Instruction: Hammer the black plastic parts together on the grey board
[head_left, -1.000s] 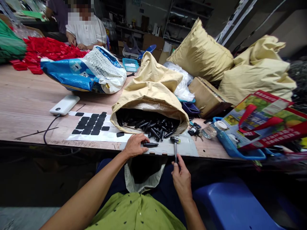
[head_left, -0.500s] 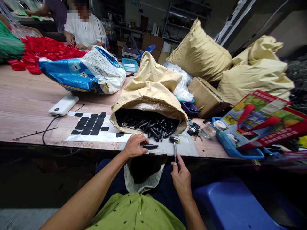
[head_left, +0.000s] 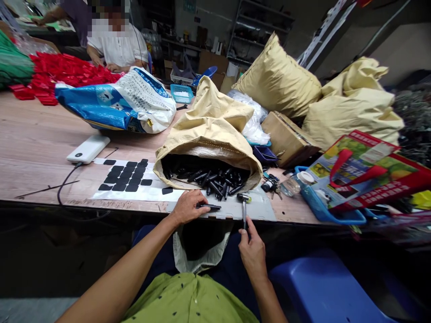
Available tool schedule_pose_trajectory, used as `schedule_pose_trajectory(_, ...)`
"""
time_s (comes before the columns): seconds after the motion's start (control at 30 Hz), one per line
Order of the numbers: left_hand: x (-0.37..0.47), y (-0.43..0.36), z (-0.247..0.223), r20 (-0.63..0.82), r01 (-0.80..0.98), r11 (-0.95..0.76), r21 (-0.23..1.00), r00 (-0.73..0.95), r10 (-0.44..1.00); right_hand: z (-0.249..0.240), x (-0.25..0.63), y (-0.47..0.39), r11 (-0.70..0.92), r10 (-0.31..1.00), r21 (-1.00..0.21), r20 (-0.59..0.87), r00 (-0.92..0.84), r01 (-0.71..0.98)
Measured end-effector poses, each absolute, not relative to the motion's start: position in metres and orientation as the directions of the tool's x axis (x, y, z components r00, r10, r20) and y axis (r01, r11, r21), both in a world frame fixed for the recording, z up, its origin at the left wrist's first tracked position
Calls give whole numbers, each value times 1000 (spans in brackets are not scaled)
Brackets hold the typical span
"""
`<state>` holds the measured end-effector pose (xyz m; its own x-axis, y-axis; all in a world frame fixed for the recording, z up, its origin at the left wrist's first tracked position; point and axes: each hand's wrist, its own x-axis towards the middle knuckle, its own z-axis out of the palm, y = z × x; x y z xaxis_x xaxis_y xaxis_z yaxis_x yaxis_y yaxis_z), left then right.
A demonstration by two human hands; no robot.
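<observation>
My left hand (head_left: 189, 206) is closed around one end of a slim black pen-like tube (head_left: 212, 207), which lies level over a grey board (head_left: 261, 208) at the table's front edge. In my right hand (head_left: 252, 246) is the handle of a small hammer (head_left: 244, 207). Its head, with a yellowish face, is up by the board, right of the tube. Just behind both hands, a beige cloth sack (head_left: 208, 134) lies with its mouth towards me. Many similar black tubes (head_left: 218, 179) spill from it. Below the table edge, an open whitish bag (head_left: 202, 264) hangs at my lap.
Left of the sack are a white sheet with black stickers (head_left: 126, 175), a white power bank (head_left: 88, 149) and a blue-white bag (head_left: 114, 101). To the right stand keys (head_left: 272, 185), a jar (head_left: 296, 183) and a blue basket (head_left: 323, 211). A co-worker (head_left: 116, 49) sits behind red pieces (head_left: 70, 69).
The view has shifted slightly. Both hands keep their grips on the tube and the hammer, with hardly any movement over the table.
</observation>
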<state>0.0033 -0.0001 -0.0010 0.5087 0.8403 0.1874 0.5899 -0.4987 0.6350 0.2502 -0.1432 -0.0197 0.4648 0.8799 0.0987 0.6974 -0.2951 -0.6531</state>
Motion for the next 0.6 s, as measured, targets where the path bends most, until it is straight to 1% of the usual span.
schedule_pose_trajectory(0.17,6,-33,5,244,569,-572,591,550,799,-15,248,-143,-361,874,-651,15,486,668)
schedule_pose_trajectory(0.27,14,-76,-5,226,523,-631,573,639,735,-15,248,-143,-357,879,-654,5,476,666)
schedule_pose_trajectory(0.33,19,-100,-22,135,550,-601,580,662,737,-15,247,-143,-344,881,-662,18,472,666)
schedule_pose_trajectory(0.43,22,-118,-54,-88,696,-401,595,552,829,-17,248,-143,-331,880,-667,36,473,668)
schedule_pose_trajectory(0.5,21,-119,-67,-217,763,-280,583,478,852,-19,248,-144,-332,880,-668,33,473,665)
schedule_pose_trajectory(0.53,20,-118,-69,-250,774,-256,579,467,848,-19,249,-144,-333,881,-670,30,473,663)
schedule_pose_trajectory(0.57,20,-117,-68,-255,769,-261,583,478,840,-20,249,-144,-333,881,-672,27,472,661)
schedule_pose_trajectory(0.6,20,-115,-63,-226,748,-291,596,504,833,-20,249,-144,-332,882,-674,27,471,659)
